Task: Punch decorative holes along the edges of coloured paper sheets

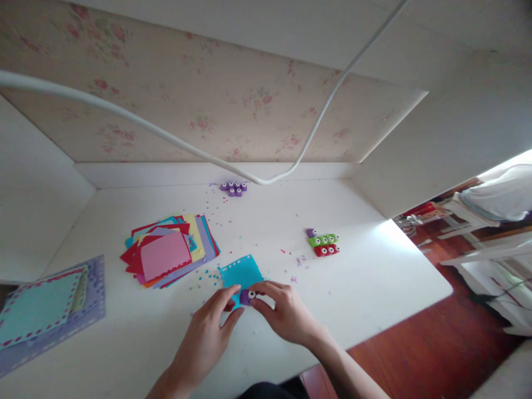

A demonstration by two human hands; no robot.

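My right hand (285, 310) has its thumb and fingers closed around a small purple craft punch (244, 297) with a round white and black button. The punch sits at the lower part of a blue sheet of paper (241, 270), whose top and left edges carry a row of punched holes. To the left of the punch, my left hand (211, 324) is open, thumb and forefinger apart at the sheet's lower left. Whether its fingertips press on the paper I cannot tell. Blue paper bits (206, 275) lie beside the sheet.
A stack of coloured paper (166, 255) lies at left, and sheets with punched borders (37, 310) at far left. More purple punches (233, 188) stand near the back wall; green and red punches (324, 244) stand at right. A white cable (266, 180) hangs across the view.
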